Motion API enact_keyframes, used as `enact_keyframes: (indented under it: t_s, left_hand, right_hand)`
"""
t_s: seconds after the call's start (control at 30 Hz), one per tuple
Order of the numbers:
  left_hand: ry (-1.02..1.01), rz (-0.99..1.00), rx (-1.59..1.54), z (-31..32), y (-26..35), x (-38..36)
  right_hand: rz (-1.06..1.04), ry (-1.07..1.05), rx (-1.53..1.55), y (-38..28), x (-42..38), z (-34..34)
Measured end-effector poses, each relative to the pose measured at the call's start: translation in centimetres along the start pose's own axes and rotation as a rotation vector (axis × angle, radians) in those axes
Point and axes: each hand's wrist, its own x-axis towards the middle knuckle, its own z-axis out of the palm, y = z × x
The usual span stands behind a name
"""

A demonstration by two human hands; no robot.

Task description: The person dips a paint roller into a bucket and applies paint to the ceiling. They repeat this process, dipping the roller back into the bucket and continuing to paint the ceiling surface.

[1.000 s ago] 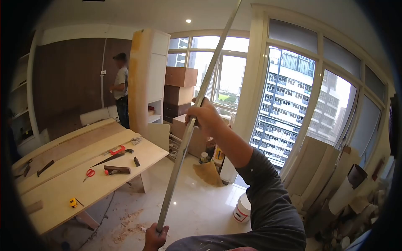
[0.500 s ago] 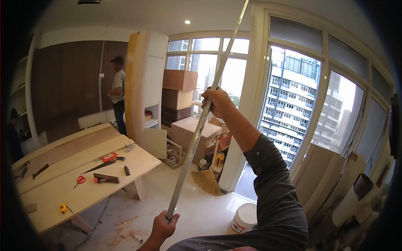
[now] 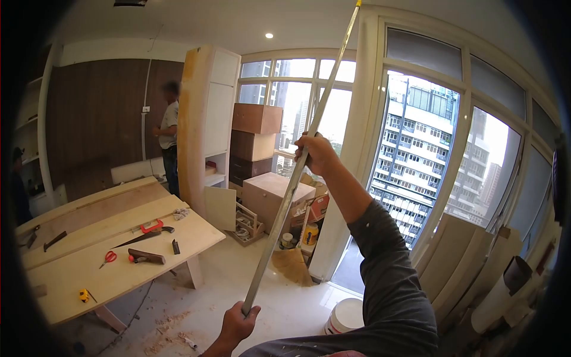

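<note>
I hold a long thin metal strip (image 3: 279, 220) that slants from low centre up to the ceiling at the top right. My right hand (image 3: 315, 152) grips the strip about halfway along, arm stretched forward in a dark grey sleeve. My left hand (image 3: 238, 324) holds the strip's lower end near the bottom edge of the view. The strip's top end reaches the ceiling beside the window frame (image 3: 369, 119).
A plywood workbench (image 3: 77, 268) at left carries a handsaw, red scissors, a hand plane and a yellow tape measure. Another person (image 3: 169, 140) stands by the dark wall panel. A tall white cabinet (image 3: 208, 125), stacked boxes, a broom and a white bucket (image 3: 345, 315) stand nearby.
Both hands have lifted the strip and pushed it further forward and up, so its top end now shows at the ceiling. My view has shifted slightly to the right.
</note>
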Motion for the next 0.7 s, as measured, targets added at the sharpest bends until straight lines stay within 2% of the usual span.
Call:
enact_keyframes:
  t_s: [0.23, 0.33, 0.43, 0.53, 0.7]
  left_hand:
    - [0.002, -0.047, -0.017, -2.0, -6.2, -6.1]
    - [0.119, 0.105, -0.105, -3.6, -7.9, -9.4]
    - [0.095, 0.016, -0.076, -5.1, -10.2, -12.2]
    - [-0.057, -0.143, -0.046, -7.1, -10.4, -14.3]
    - [-0.033, -0.04, -0.165, -7.0, -11.6, -16.0]
  right_hand:
    - [0.026, -0.089, -0.083, 1.2, -8.1, 5.1]
    - [0.009, -0.146, -0.081, 1.6, -11.7, 8.1]
    - [0.036, -0.162, -0.112, 2.2, -14.7, 10.3]
    - [0.058, -0.2, -0.128, 2.5, -17.2, 11.5]
    - [0.07, -0.172, -0.109, 1.8, -19.2, 12.4]
